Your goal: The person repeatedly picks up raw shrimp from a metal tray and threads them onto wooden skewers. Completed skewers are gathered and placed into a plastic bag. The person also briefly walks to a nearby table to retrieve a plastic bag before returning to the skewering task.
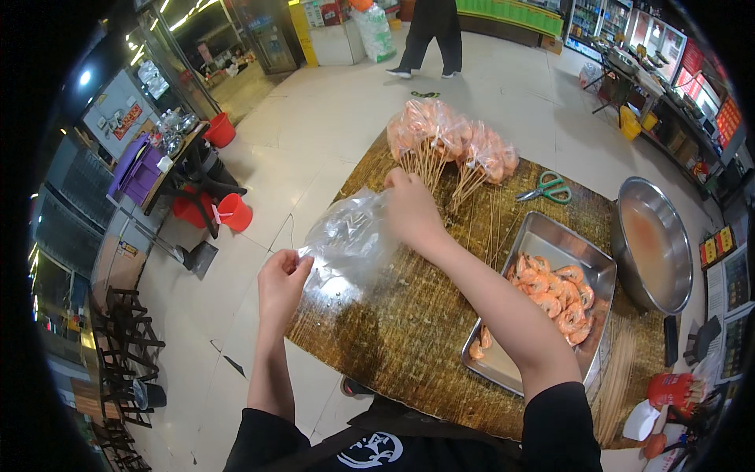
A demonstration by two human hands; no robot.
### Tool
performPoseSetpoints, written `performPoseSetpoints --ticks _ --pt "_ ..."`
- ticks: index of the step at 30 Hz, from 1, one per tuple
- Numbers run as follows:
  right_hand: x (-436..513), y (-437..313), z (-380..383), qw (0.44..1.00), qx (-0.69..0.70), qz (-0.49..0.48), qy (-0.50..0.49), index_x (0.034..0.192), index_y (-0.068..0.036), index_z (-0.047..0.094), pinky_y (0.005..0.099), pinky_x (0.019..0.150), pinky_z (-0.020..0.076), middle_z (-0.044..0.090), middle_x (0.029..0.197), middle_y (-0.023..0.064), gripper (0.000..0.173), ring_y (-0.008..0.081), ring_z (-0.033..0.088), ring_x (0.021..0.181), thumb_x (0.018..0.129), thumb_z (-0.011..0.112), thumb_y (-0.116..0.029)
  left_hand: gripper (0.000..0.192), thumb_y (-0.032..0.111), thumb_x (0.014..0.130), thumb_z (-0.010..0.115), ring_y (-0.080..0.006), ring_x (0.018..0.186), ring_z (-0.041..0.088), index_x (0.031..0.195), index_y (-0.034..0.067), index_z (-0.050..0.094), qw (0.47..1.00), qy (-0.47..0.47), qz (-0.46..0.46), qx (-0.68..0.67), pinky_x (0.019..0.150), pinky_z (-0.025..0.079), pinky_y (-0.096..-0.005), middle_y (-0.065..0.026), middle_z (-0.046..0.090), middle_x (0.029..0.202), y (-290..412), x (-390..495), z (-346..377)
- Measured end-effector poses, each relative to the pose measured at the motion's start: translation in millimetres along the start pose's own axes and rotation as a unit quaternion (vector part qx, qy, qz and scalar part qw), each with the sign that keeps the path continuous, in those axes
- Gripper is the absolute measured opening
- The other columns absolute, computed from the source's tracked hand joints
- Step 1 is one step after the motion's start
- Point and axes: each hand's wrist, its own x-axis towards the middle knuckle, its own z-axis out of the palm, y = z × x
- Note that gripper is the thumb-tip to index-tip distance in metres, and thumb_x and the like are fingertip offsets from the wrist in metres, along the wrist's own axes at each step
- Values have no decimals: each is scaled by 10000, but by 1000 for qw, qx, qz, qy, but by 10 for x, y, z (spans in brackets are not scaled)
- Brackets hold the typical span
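A clear plastic bag is stretched between my hands over the left part of the wooden table. My left hand pinches its near left edge between thumb and finger. At its far right side my right hand holds the plastic, fingers partly hidden. Just beyond lie bundles of skewered shrimp with their heads in clear bags, sticks pointing toward me. Several bare skewers lie beside them. Under my right forearm is a metal tray with cooked shrimp.
Green-handled scissors lie near the far edge. A steel bowl of cloudy liquid stands at the right, with loose wooden skewers nearer me. A red container holds sticks. Red buckets stand left on the floor; a person is beyond.
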Motion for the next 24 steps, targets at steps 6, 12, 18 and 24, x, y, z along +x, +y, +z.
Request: performPoseSetpoints --ticks 6,12,18,24 --pt "-470 284 279 992 60 61 97 923 -22 541 390 783 461 593 945 180 141 309 590 871 809 591 -88 212 159 826 682 -118 645 570 887 -37 629 993 21 112 -12 618 465 -279 -82 643 711 -164 -212 163" --pt "-1142 -1308 -746 841 212 -314 386 970 -37 567 393 728 412 545 819 116 234 302 511 798 749 546 36 181 120 903 593 -164 749 625 1042 10 625 894 284 346 27 713 503 -290 -101 661 959 815 -894 -936" --pt "-1237 -972 -128 883 132 -341 293 1126 21 561 444 865 454 549 1173 240 318 451 573 911 819 481 4 70 43 868 603 -228 777 597 919 -4 606 853 307 417 63 706 466 -330 -107 630 833 474 -1266 -854" --pt "-1292 -99 566 977 162 -11 142 915 -1 594 400 827 460 609 950 182 131 341 589 903 848 488 -36 164 113 842 670 -171 653 605 850 -48 642 974 154 154 -62 634 478 -307 -119 642 740 -643 -921 -51"
